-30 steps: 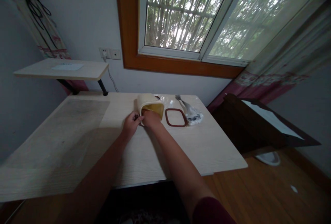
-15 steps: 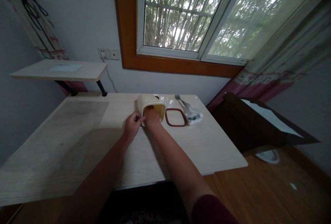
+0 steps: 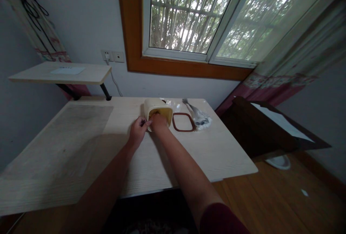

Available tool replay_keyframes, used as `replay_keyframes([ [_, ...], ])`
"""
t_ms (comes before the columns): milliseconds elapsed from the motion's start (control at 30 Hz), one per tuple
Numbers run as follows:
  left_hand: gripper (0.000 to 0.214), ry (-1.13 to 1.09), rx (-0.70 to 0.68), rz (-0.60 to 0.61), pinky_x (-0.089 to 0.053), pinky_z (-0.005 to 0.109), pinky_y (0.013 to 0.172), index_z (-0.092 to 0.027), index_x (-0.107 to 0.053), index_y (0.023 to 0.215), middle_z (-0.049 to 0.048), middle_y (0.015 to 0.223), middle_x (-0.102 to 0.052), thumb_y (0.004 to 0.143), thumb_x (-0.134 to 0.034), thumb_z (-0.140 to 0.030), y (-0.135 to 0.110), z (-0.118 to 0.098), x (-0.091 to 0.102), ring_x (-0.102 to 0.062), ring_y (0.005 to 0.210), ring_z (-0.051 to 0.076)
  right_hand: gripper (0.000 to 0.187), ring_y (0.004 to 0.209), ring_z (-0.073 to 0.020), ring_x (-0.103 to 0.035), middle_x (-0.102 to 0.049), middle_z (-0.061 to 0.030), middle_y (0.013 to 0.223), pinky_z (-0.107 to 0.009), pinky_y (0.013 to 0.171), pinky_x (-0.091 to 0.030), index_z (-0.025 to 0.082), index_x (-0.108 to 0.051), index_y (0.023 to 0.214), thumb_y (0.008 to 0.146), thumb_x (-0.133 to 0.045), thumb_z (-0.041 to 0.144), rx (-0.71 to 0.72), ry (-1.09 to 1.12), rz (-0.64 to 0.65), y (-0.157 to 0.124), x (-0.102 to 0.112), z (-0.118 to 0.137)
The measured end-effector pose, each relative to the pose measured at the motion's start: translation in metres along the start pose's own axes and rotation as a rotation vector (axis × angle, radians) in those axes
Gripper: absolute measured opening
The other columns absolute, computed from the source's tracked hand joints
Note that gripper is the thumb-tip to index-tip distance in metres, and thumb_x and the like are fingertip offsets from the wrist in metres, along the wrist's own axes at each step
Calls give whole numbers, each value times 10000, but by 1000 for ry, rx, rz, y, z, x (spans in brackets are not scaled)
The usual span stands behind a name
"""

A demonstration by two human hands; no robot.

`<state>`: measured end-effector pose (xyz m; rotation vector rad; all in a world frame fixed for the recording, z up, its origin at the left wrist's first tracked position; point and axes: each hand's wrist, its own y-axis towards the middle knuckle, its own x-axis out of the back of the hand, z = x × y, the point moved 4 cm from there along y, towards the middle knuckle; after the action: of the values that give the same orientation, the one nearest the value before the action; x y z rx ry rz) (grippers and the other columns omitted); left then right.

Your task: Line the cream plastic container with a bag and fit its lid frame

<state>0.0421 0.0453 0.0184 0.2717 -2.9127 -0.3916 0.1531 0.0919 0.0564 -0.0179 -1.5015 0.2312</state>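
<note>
A cream square container (image 3: 151, 103) lies on its side on the table, its open mouth facing me and its inside yellowish. My left hand (image 3: 138, 128) is at the left edge of the mouth, fingers curled and thumb against the rim. A small dark spot shows between those fingers, too small to make out. Reaching into the mouth, my right hand (image 3: 159, 121) has its fingers hidden inside, so what they touch cannot be seen. Just right of the container, a reddish-brown square ring (image 3: 183, 131) lies flat.
A clear plastic bag (image 3: 202, 119) lies right of the ring, with a grey brush-like end (image 3: 185, 101) sticking out behind. A raised shelf (image 3: 94, 75) stands at the table's back left. Beyond the right edge is a dark brown piece of furniture (image 3: 243, 118) with white paper on it.
My right hand shifts very slightly inside the container. My left hand stays at the rim, and the view moves a little.
</note>
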Motion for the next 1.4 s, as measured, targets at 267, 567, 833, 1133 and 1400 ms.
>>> replay_keyframes([
  [267, 264, -52, 20, 10, -361, 213, 514, -214, -510, 751, -57, 608, -465, 821, -643, -431, 1, -1, 4, -468, 564, 117, 383, 1069, -297, -695, -716, -196, 1134, -374, 879, -550, 122, -690, 1198, 1006, -468, 368, 85, 15, -84, -13, -3, -3],
  [567, 273, -16, 20, 13, -404, 224, 564, -217, -521, 739, -49, 612, -499, 791, -651, -451, 1, -1, 5, -495, 590, 128, 369, 990, -273, -712, -726, -152, 1081, -361, 851, -546, 163, -627, 1252, 1030, -401, 351, 189, 10, -133, -54, -3, -1],
  [833, 267, -19, 6, -9, -429, 224, 556, -212, -533, 738, -43, 645, -508, 785, -668, -437, 0, 1, 2, -511, 598, 126, 502, 977, -256, -719, -460, -163, 1531, -363, 811, -570, 211, -424, 1510, 1014, -375, 280, 201, -23, -209, -96, -15, -17],
  [1133, 289, -31, 38, -3, -425, 224, 558, -210, -538, 744, -42, 649, -514, 779, -680, -459, -1, -2, -2, -506, 603, 126, 569, 919, -246, -731, -317, -137, 1616, -385, 807, -588, 205, -376, 1555, 993, -381, 293, 21, -33, -203, -95, -28, -43],
  [1400, 286, -46, 46, 7, -446, 232, 586, -218, -522, 741, -43, 647, -510, 780, -674, -457, -2, 1, -1, -526, 612, 132, 648, 1005, -226, -711, -295, -88, 1638, -355, 850, -583, 281, -293, 1597, 969, -447, 337, 193, 36, -211, -106, -31, -16],
])
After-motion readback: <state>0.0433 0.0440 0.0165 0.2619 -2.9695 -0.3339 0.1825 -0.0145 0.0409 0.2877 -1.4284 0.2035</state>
